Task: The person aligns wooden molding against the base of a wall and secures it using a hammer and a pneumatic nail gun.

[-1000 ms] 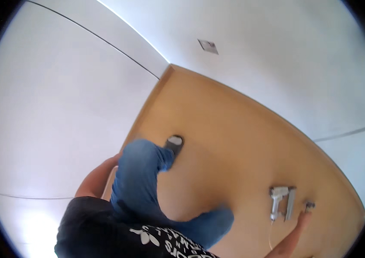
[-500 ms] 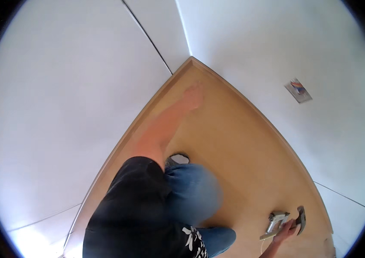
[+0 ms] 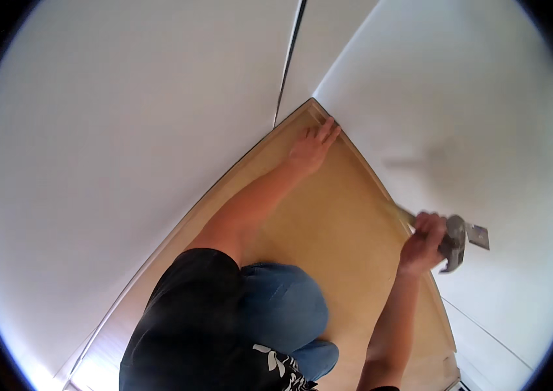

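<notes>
Hammer [image 3: 454, 243] is up at the right, in front of the right wall [image 3: 439, 130], clear of the floor [image 3: 328, 221]. Right hand [image 3: 423, 242] has its fingers wrapped round it, gripping the handle close under the head; claw points down in frame, rest of the handle runs off up-left of the fist. Handle end is blurred, so can't say if it touches the trim [image 3: 366, 168] along the right wall's foot. Left hand [image 3: 313, 147] reaches to the corner, fingers extended and slightly apart, tips at that same trim, nothing visible in its grasp. Wall plate [image 3: 478, 236] sits just beyond the hammer head. Bent knee in jeans [image 3: 286, 296] below, next to the black sleeve [image 3: 188, 313]. Left wall [image 3: 126, 143] has a dark vertical gap [image 3: 291, 62] near the corner.
</notes>
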Action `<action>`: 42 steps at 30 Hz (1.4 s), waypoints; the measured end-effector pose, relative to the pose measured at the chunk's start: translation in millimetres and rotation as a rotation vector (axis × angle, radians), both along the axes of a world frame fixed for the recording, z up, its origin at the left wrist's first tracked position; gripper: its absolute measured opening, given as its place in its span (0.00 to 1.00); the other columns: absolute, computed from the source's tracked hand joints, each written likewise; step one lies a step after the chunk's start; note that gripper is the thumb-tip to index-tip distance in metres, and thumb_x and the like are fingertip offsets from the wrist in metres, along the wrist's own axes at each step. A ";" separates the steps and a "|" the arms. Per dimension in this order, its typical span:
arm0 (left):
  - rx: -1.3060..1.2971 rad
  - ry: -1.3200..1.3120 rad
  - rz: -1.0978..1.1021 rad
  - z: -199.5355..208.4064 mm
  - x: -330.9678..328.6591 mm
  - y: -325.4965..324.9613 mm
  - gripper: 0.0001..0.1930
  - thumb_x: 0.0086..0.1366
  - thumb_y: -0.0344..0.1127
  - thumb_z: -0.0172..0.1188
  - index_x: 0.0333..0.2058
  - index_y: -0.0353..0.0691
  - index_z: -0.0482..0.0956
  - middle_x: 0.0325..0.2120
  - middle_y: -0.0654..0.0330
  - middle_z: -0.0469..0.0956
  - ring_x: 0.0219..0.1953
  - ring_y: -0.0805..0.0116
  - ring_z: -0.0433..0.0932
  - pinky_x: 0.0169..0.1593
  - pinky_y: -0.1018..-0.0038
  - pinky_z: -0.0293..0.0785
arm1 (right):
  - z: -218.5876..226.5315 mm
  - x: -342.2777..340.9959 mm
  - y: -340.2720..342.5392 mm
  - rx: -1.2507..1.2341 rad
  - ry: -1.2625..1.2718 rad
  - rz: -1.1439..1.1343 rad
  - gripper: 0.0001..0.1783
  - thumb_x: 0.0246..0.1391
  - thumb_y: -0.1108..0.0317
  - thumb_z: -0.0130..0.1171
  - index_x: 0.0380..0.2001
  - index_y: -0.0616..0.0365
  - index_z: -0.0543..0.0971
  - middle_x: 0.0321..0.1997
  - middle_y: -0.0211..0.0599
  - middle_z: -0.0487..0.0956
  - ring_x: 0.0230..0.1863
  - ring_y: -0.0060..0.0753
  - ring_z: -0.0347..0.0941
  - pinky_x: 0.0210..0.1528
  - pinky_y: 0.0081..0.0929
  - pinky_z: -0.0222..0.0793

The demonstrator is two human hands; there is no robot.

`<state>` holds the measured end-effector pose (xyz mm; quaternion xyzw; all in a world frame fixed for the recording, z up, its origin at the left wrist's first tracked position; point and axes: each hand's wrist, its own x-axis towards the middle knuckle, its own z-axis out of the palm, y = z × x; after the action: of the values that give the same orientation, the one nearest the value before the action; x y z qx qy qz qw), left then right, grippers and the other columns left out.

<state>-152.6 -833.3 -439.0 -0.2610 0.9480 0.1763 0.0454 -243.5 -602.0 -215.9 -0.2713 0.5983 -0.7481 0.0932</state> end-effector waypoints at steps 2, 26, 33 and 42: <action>-0.014 -0.035 -0.027 -2.4 0.0 -2.1 0.42 0.67 0.29 0.53 0.76 0.52 0.42 0.77 0.56 0.35 0.67 0.45 0.64 0.68 0.54 0.65 | -18.5 -12.4 -47.8 -0.014 0.115 0.014 0.13 0.61 0.77 0.52 0.23 0.58 0.65 0.22 0.31 0.66 0.25 0.26 0.59 0.32 0.28 0.61; -0.045 0.191 0.018 -38.2 -13.6 4.4 0.40 0.65 0.31 0.55 0.74 0.43 0.50 0.75 0.48 0.48 0.62 0.50 0.72 0.62 0.55 0.71 | -164.3 -52.0 -129.2 0.143 0.168 -0.065 0.14 0.54 0.78 0.62 0.45 0.61 0.75 0.40 0.33 0.79 0.37 0.24 0.73 0.42 0.23 0.72; 1.012 0.255 0.286 -55.3 -40.3 8.4 0.27 0.73 0.49 0.53 0.61 0.35 0.65 0.56 0.47 0.75 0.43 0.50 0.82 0.50 0.58 0.79 | -153.8 -40.4 -136.2 0.105 0.104 -0.060 0.12 0.54 0.76 0.67 0.39 0.61 0.76 0.36 0.29 0.79 0.36 0.21 0.72 0.40 0.22 0.70; 1.445 0.341 0.531 -73.1 -60.6 8.8 0.34 0.73 0.68 0.44 0.56 0.40 0.66 0.50 0.53 0.75 0.50 0.56 0.82 0.55 0.57 0.76 | -113.5 -36.8 -117.8 0.114 0.169 -0.146 0.05 0.61 0.77 0.58 0.30 0.62 0.75 0.28 0.31 0.78 0.29 0.22 0.71 0.33 0.24 0.68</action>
<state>-213.2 -824.4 -512.1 -0.3540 0.4982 0.7913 0.0140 -280.3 -719.8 -329.3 -0.2837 0.6638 -0.6920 0.0031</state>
